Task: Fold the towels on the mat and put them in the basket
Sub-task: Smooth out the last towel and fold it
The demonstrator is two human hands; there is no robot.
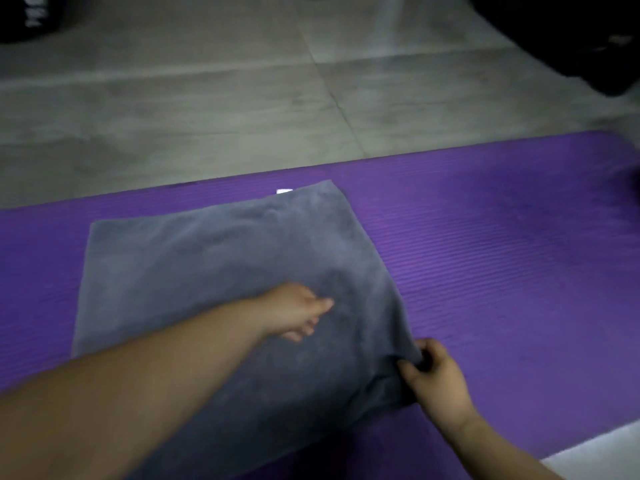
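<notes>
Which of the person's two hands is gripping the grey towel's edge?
The right hand: it pinches the grey towel at its near right corner. The left hand only rests on top of the cloth, fingers loose.

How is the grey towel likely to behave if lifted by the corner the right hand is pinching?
Probably floppy: the grey towel bunches and creases where the right hand pinches its near corner, so the rest would likely sag. Its plush nap and the ribbed purple mat suggest it would drag and wrinkle rather than slide when pushed.
</notes>
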